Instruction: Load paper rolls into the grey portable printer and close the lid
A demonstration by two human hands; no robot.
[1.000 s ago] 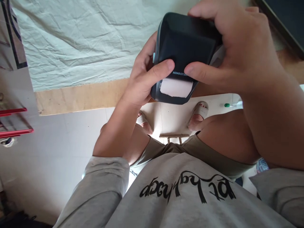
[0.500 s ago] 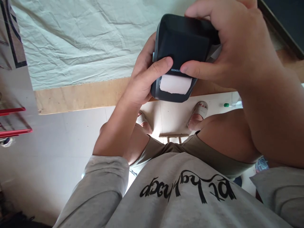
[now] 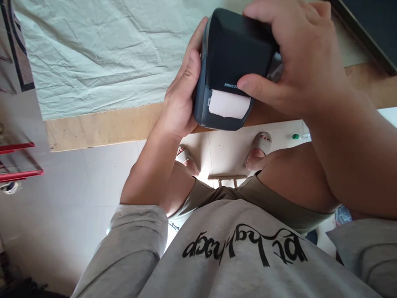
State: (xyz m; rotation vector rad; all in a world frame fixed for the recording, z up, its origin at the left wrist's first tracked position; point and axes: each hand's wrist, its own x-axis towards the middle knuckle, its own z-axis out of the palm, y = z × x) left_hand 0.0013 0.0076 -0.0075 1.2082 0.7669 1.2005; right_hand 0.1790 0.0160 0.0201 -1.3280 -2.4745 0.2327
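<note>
A big pale cloth (image 3: 102,54) lies crumpled over a wooden table (image 3: 102,126); the wood shows as a bare strip along the near edge; below it is a light floor (image 3: 62,198), and a red rack (image 3: 18,159) pokes in at the left side.

The person sits at the table in a grey shirt (image 3: 242,252) with black letters on it; two feet in pale sandals (image 3: 262,145) rest on the floor under the table edge; a tiny green cap (image 3: 296,136) lies on the floor near the right foot.

Both hands hold a small dark printer (image 3: 235,58) up in the air, above the table edge and close to the person; it does not touch the table.

The left hand (image 3: 181,97) cups the printer's left side; its fingers are flat and wrapped around the back, not spread.

The right hand (image 3: 305,62) curls over the top and right side; its thumb presses on the front, just beside the little name printed there.

A strip of white paper (image 3: 229,104) sticks out of the slot at the front; the lid looks shut over it, so the paper seems to be loaded already; I think the closing is nearly done; the paper is not torn off and the printer is not yet set down.
</note>
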